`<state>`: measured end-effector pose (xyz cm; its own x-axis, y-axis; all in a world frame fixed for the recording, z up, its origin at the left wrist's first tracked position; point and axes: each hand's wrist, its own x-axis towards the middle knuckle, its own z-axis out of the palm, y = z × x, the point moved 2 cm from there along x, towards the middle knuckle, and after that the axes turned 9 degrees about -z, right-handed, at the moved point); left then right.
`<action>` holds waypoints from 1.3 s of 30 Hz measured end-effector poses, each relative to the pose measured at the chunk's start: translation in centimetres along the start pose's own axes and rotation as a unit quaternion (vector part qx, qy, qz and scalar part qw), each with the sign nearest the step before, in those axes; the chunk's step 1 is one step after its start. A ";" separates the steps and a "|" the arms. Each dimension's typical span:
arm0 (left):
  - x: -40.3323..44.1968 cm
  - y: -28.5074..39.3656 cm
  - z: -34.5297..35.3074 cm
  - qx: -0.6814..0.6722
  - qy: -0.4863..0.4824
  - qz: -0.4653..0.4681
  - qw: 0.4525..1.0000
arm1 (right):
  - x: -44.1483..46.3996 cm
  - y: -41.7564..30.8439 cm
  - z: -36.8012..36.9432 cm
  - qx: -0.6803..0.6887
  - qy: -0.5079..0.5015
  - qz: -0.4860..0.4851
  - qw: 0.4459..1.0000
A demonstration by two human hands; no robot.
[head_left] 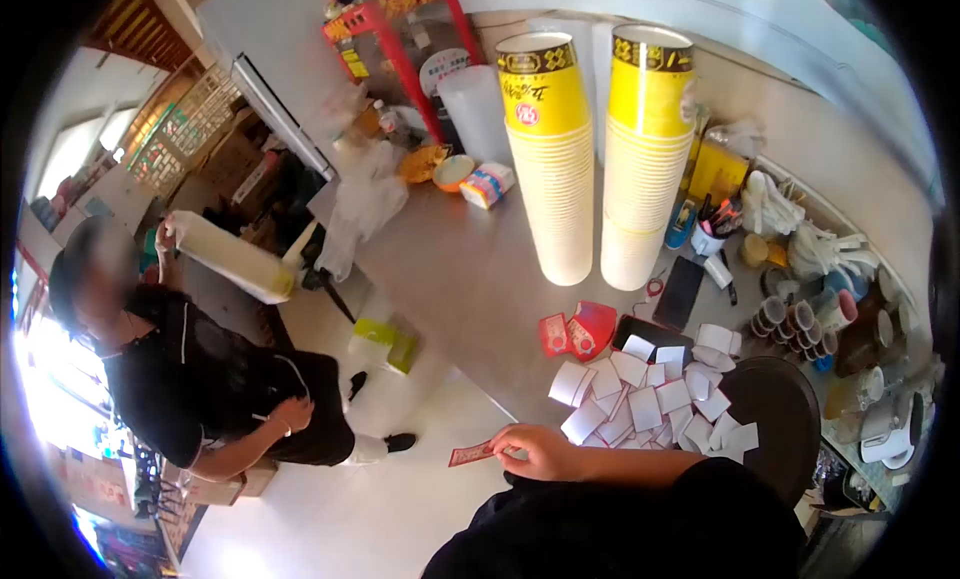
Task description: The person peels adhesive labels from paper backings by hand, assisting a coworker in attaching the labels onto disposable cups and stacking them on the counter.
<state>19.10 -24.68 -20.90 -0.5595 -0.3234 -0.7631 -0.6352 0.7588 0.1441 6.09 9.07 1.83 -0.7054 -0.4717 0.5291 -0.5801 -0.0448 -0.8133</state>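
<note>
My right hand (538,452) is closed in a pinch on a small red-and-white printed card (471,454), out past the table's front edge. The forearm, in a black sleeve, crosses the bottom of the view. Just beyond the hand lies a loose heap of small white cards (645,407), spread over the metal table (430,269) and up to a dark round stool or tray (775,409). Two red printed pieces (592,329) lie at the far side of the heap. My left hand does not show.
Two tall stacks of yellow paper cups (550,159) (648,159) stand behind the heap. A dark phone (679,292), pen cup (708,239) and several small jars (785,324) line the right side. At left, another person (220,379) holds a long pale package (232,256).
</note>
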 end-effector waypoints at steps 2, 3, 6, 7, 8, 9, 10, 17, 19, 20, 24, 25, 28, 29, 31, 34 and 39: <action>-1.4 -1.0 -0.2 -0.014 0.004 -0.009 1.000 | -0.4 -0.5 -0.2 0.007 0.006 0.020 1.000; -2.1 -1.6 -0.3 -0.020 0.005 -0.014 1.000 | -0.6 -0.6 -0.2 0.014 -0.002 0.021 1.000; -3.9 -3.6 0.2 -0.028 0.006 -0.034 0.999 | -1.4 -0.5 -0.6 0.010 -0.004 0.041 0.999; -4.5 -4.3 0.5 -0.030 0.007 -0.041 0.999 | -1.6 -0.4 -0.7 0.014 -0.007 0.040 0.999; -5.1 -5.1 0.6 -0.030 0.007 -0.049 0.998 | -1.8 -0.5 -0.8 0.012 0.007 0.035 0.999; -5.7 -5.7 0.9 -0.031 0.006 -0.056 0.998 | -1.8 -0.7 -0.9 0.010 0.019 0.030 0.999; -6.2 -6.2 1.3 -0.033 0.005 -0.062 0.998 | -1.7 -1.0 -1.1 0.028 0.023 0.041 0.999; -8.0 -8.6 3.6 -0.040 -0.003 -0.086 0.996 | -1.6 -1.0 -1.6 0.022 0.016 0.019 0.999; -8.3 -8.9 4.4 -0.049 -0.005 -0.089 0.995 | -1.7 -1.0 -1.6 0.011 0.018 0.020 1.000; -8.6 -8.9 5.0 -0.053 -0.006 -0.091 0.994 | -1.8 -1.1 -1.6 0.015 0.013 0.020 1.000; -8.8 -8.3 6.8 -0.074 -0.015 -0.090 0.993 | -1.3 -1.3 -1.7 0.024 0.004 0.026 0.999; -8.9 -8.2 7.3 -0.073 -0.015 -0.089 0.993 | -1.2 -1.3 -1.8 0.028 0.002 0.030 0.999; -9.1 -8.4 7.5 -0.075 -0.015 -0.091 0.993 | -1.2 -0.5 -1.4 0.043 -0.007 0.025 0.999; -8.8 -8.3 7.4 -0.073 -0.013 -0.090 0.993 | -1.1 -0.4 -1.3 0.042 -0.009 0.019 0.999; -7.6 -7.5 6.5 -0.073 -0.006 -0.087 0.994 | -0.7 -0.1 -1.3 0.016 -0.033 0.028 0.999; -5.9 -5.1 4.2 -0.084 0.004 -0.083 0.993 | -0.9 0.5 -1.1 0.030 -0.011 0.020 0.999; -4.7 -2.8 1.9 -0.103 0.017 -0.075 0.992 | -0.5 1.6 -0.6 0.039 -0.039 0.057 0.997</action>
<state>24.52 -24.17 -18.91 -0.4666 -0.4449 -0.7644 -0.8058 0.5701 0.1600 5.22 9.78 0.45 -0.7293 -0.5438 0.4152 -0.4634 -0.0540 -0.8845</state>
